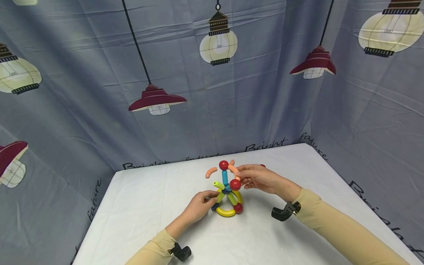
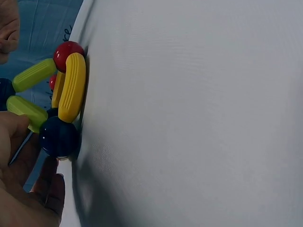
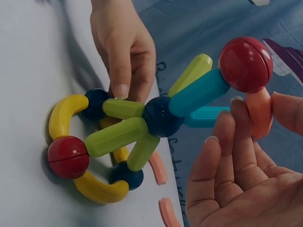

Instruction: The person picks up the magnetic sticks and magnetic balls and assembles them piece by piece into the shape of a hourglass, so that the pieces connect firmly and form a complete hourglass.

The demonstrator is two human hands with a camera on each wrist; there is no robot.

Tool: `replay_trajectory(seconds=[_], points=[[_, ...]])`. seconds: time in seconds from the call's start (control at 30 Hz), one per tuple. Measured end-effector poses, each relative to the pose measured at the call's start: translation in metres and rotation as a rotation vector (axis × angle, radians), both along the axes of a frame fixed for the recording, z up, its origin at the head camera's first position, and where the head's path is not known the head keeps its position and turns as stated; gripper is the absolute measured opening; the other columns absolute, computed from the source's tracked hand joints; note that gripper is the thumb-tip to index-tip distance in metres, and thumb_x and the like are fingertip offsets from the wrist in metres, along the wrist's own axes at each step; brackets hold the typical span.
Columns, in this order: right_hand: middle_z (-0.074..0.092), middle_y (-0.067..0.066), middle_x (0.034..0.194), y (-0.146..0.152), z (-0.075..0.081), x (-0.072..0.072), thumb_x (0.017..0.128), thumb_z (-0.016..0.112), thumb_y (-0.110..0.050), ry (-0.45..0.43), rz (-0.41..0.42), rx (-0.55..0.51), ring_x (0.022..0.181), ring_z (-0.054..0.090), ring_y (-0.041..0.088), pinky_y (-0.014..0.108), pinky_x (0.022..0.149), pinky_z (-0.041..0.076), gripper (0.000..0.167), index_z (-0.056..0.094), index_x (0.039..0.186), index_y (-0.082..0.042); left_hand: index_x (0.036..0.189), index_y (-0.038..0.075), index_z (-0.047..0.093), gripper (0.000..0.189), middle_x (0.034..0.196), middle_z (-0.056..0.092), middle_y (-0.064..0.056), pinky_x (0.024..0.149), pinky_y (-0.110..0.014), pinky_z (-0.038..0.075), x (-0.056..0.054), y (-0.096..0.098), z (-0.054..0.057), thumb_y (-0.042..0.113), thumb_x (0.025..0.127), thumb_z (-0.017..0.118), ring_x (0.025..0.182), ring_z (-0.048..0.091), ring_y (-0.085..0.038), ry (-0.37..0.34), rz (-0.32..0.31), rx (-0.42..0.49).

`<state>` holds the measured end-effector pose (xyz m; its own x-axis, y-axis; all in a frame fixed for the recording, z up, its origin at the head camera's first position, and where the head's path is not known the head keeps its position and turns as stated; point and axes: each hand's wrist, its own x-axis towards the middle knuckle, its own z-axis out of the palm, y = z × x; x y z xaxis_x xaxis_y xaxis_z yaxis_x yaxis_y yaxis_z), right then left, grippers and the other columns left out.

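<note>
A construction of magnetic rods and balls stands on the table between my hands. Its base is a ring of yellow curved rods [image 1: 226,213] joined by red and dark blue balls. Green rods [image 3: 116,137] rise from it to a central dark blue ball [image 3: 163,116], from which blue rods [image 3: 200,92] extend. My left hand [image 1: 198,207] holds a green rod [image 2: 27,113] low on the left, close to a dark blue ball [image 2: 58,137]. My right hand [image 1: 260,178] pinches an orange curved rod [image 3: 259,112], whose end meets a red ball [image 3: 246,65].
Behind the construction lie a loose orange curved rod [image 1: 211,172] and another orange piece [image 1: 232,162]. A red ball [image 1: 262,165] is partly hidden behind my right hand. The white table [image 1: 142,206] backs onto a grey-blue curtain [image 1: 185,129] printed with lamps.
</note>
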<state>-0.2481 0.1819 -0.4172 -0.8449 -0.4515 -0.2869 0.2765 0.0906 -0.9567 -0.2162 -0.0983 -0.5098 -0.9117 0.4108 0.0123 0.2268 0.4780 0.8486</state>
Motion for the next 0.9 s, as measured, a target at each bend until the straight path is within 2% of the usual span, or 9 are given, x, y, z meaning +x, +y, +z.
replay_trajectory(seconds=[0.27, 0.47, 0.6, 0.73, 0.8, 0.9], points=[[0.07, 0.009, 0.103, -0.001, 0.0, -0.002, 0.099, 0.067, -0.027, 0.006, -0.009, 0.003, 0.089, 0.065, 0.02, 0.031, 0.081, 0.056, 0.061, 0.045, 0.145, 0.006, 0.128, 0.015, 0.071, 0.03, 0.117, 0.07, 0.007, 0.088, -0.037, 0.052, 0.002, -0.005, -0.001, 0.03, 0.105, 0.058, 0.106, 0.064, -0.013, 0.007, 0.003, -0.036], [0.069, 0.008, 0.104, -0.002, 0.0, -0.005, 0.099, 0.068, -0.028, 0.007, -0.012, 0.005, 0.09, 0.065, 0.02, 0.032, 0.083, 0.055, 0.059, 0.048, 0.144, 0.005, 0.127, 0.016, 0.072, 0.029, 0.117, 0.071, 0.008, 0.088, -0.039, 0.051, 0.008, -0.011, 0.002, 0.029, 0.105, 0.057, 0.106, 0.063, -0.015, -0.015, -0.005, -0.041], [0.07, 0.008, 0.106, -0.004, -0.001, -0.007, 0.099, 0.068, -0.029, 0.02, 0.008, -0.003, 0.091, 0.067, 0.019, 0.032, 0.083, 0.056, 0.057, 0.05, 0.143, 0.005, 0.126, 0.017, 0.072, 0.028, 0.117, 0.072, 0.008, 0.092, -0.04, 0.05, 0.011, -0.014, 0.006, 0.027, 0.105, 0.055, 0.11, 0.062, -0.015, -0.073, -0.031, -0.008], [0.069, 0.007, 0.106, -0.007, -0.002, -0.008, 0.1, 0.066, -0.028, 0.024, 0.037, -0.038, 0.091, 0.066, 0.019, 0.03, 0.082, 0.056, 0.053, 0.054, 0.14, 0.004, 0.123, 0.01, 0.073, 0.032, 0.11, 0.075, 0.001, 0.087, -0.041, 0.053, 0.013, -0.017, 0.013, 0.021, 0.105, 0.049, 0.103, 0.067, -0.019, -0.151, -0.055, 0.056], [0.069, 0.007, 0.105, -0.008, -0.002, -0.008, 0.101, 0.066, -0.028, 0.024, 0.045, -0.051, 0.091, 0.065, 0.018, 0.03, 0.081, 0.055, 0.051, 0.056, 0.138, 0.004, 0.121, 0.006, 0.072, 0.035, 0.106, 0.076, -0.005, 0.084, -0.043, 0.052, 0.011, -0.017, 0.019, 0.018, 0.104, 0.045, 0.099, 0.068, -0.023, -0.159, -0.02, 0.101], [0.069, 0.006, 0.105, -0.009, -0.002, -0.008, 0.101, 0.065, -0.028, 0.026, 0.045, -0.055, 0.091, 0.065, 0.018, 0.03, 0.081, 0.055, 0.049, 0.057, 0.137, 0.005, 0.125, 0.001, 0.069, 0.041, 0.107, 0.075, -0.013, 0.084, -0.047, 0.053, 0.002, -0.016, 0.028, 0.019, 0.106, 0.037, 0.097, 0.068, -0.03, -0.133, 0.068, 0.182]])
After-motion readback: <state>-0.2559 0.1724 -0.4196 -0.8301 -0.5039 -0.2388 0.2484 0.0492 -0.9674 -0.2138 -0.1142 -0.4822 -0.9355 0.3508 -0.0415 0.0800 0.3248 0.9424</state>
